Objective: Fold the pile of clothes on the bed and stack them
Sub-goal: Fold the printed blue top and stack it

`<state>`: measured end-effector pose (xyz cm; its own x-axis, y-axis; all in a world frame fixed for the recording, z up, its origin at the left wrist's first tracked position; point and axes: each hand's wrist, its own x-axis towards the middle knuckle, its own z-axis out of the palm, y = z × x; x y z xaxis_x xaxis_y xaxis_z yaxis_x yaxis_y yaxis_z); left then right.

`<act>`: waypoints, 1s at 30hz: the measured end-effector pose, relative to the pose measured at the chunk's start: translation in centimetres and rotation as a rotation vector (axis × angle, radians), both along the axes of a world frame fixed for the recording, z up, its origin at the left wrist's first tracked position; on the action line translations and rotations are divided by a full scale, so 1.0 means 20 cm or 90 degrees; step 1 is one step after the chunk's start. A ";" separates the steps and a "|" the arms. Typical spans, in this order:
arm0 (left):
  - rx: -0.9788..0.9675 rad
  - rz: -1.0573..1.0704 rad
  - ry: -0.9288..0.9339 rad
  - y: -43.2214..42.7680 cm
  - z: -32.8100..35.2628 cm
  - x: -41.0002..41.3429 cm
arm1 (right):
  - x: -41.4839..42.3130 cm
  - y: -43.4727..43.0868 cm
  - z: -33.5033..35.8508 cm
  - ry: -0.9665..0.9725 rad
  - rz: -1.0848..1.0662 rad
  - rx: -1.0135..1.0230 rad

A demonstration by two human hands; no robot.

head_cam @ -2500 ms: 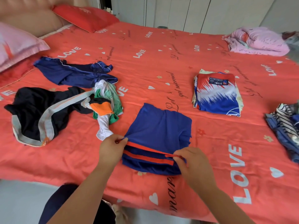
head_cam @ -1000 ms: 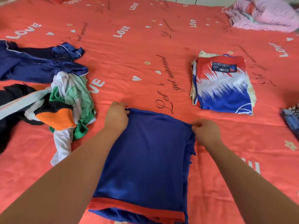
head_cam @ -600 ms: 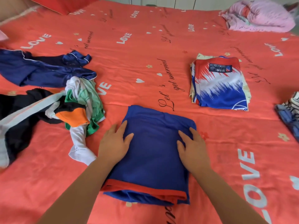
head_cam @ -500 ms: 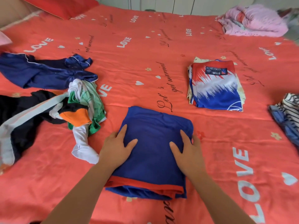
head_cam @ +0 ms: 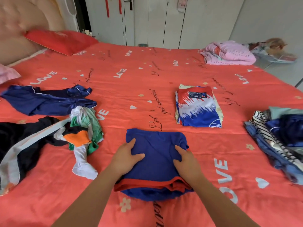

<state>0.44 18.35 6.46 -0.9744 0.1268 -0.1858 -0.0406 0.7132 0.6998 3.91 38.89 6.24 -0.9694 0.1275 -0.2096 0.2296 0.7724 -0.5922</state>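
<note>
Blue shorts (head_cam: 157, 163) with the red band sit folded near the bed's (head_cam: 131, 89) front edge, dead centre, and both hands are on them. Left hand (head_cam: 125, 158) lies on the left side, right hand (head_cam: 186, 163) on the right, thumbs spread inward. Neither grip closes round the cloth; the fingers look laid fairly straight on top (whether any fingertip hooks under an edge, I cannot tell). The lower hem bulges below the red band.

Open sheet all round the shorts. Beyond and to the right, well apart, sits the folded stack (head_cam: 199, 110), a red, white and blue jersey on top. To the left, unfolded: a green, white and orange top (head_cam: 85, 128), a black garment (head_cam: 21, 141) cut off by the frame, and a navy garment (head_cam: 41, 102). A striped heap (head_cam: 278, 141) runs off the right edge.

Coral "LOVE" sheet; red pillow (head_cam: 60, 40) and padded headboard (head_cam: 24, 22) far left, pink blanket (head_cam: 229, 53) at the far corner, pale wardrobe doors (head_cam: 155, 22) behind.
</note>
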 end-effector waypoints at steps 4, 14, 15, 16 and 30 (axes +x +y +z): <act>0.050 0.016 -0.004 0.12 0.05 -0.01 | 0.02 0.13 -0.01 0.002 -0.009 -0.004; 0.079 0.063 -0.121 0.09 -0.15 0.21 | 0.11 0.07 -0.20 -0.090 -0.017 -0.113; 0.114 0.073 -0.145 0.09 -0.12 0.19 | 0.10 0.09 -0.19 -0.099 -0.027 -0.169; 0.149 0.081 -0.154 0.10 -0.09 0.17 | 0.08 0.11 -0.17 -0.098 -0.047 -0.224; 0.285 0.044 -0.011 0.43 0.39 0.02 | -0.04 0.47 0.41 0.077 -0.037 -0.208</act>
